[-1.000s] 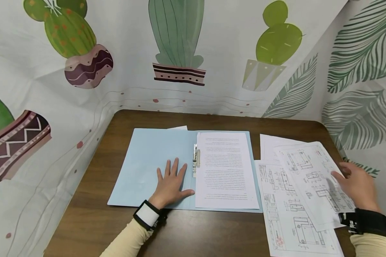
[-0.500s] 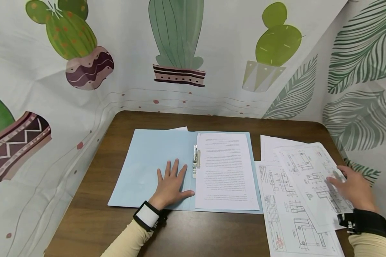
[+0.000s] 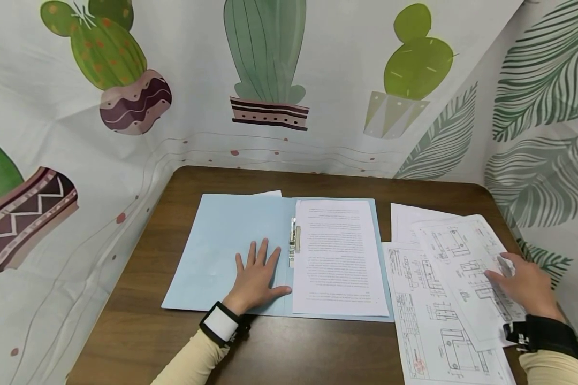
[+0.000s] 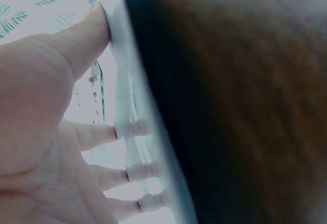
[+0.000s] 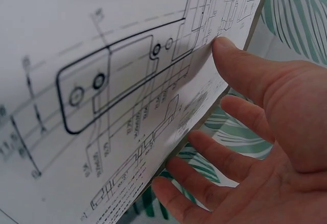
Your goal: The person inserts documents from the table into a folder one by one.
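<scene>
A light blue folder (image 3: pixel 221 230) lies open on the table. My left hand (image 3: pixel 252 283) rests flat on its left cover, fingers spread and thumb toward the metal clip (image 3: pixel 295 240). Stacked printed pages (image 3: pixel 337 256) lie on the folder's right side. To the right, technical drawing sheets overlap. My right hand (image 3: pixel 530 286) is at the right edge of the top drawing sheet (image 3: pixel 462 267), thumb (image 5: pixel 227 48) on its face and fingers along its edge. Between thumb and forefinger the edge bows up slightly. Beneath it lies another drawing sheet (image 3: pixel 414 321) with a red stamp.
The wooden table (image 3: pixel 139 267) meets a cloth backdrop (image 3: pixel 337 53) printed with cacti and leaves. A white paper corner (image 3: pixel 270 193) shows behind the folder's top edge. Another white sheet (image 3: pixel 404 216) sticks out behind the drawings.
My right hand has moved slightly left over the top drawing sheet's right edge, and that edge now bows up between thumb and forefinger. The left hand and folder have stayed still.
</scene>
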{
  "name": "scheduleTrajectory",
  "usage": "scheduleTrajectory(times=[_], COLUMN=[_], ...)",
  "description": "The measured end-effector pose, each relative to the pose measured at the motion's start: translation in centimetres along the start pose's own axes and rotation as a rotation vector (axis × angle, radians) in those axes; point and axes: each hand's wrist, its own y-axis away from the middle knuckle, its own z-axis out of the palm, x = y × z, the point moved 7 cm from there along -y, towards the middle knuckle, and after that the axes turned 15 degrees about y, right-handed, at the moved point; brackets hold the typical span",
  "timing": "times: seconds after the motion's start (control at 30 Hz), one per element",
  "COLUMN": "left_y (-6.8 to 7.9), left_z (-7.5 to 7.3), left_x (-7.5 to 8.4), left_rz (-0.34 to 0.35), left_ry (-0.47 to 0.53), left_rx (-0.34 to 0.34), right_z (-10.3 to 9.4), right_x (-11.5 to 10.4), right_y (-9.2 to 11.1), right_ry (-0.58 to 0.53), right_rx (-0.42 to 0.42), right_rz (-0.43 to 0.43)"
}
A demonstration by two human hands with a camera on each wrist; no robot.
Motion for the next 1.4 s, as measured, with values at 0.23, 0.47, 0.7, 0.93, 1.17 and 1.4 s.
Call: scheduleTrajectory(times=[0.23, 0.47, 0.7, 0.93, 1.17, 1.4], left_y=[0.04, 0.07, -0.04, -0.05, -0.03, 0.01], left_z=[-0.02, -0.08, 0.00, -0.05, -0.03, 0.03], left_x=[0.00, 0.02, -0.04, 0.01, -0.04, -0.01], left_rz=[0.005, 0.003, -0.002, -0.001, -0.001, 0.001], left_ry=[0.000, 0.003, 0.001, 0.001, 0.002, 0.000], left_rx=[0.005, 0.004, 0.003, 0.003, 0.003, 0.003], right_z=[0.39, 0.31, 0.32, 0.34, 0.21, 0.32], right_x=[0.14, 0.14, 0.11, 0.16, 0.15, 0.36], right_y=[0.17, 0.14, 0.12, 0.17, 0.13, 0.08], right_ry=[-0.005, -0.008, -0.005, -0.002, -0.001, 0.021], right_rx=[-0.037, -0.019, -0.028, -0.040, -0.029, -0.010], right_rz=[0.019, 0.017, 0.030, 0.050, 0.049, 0.049])
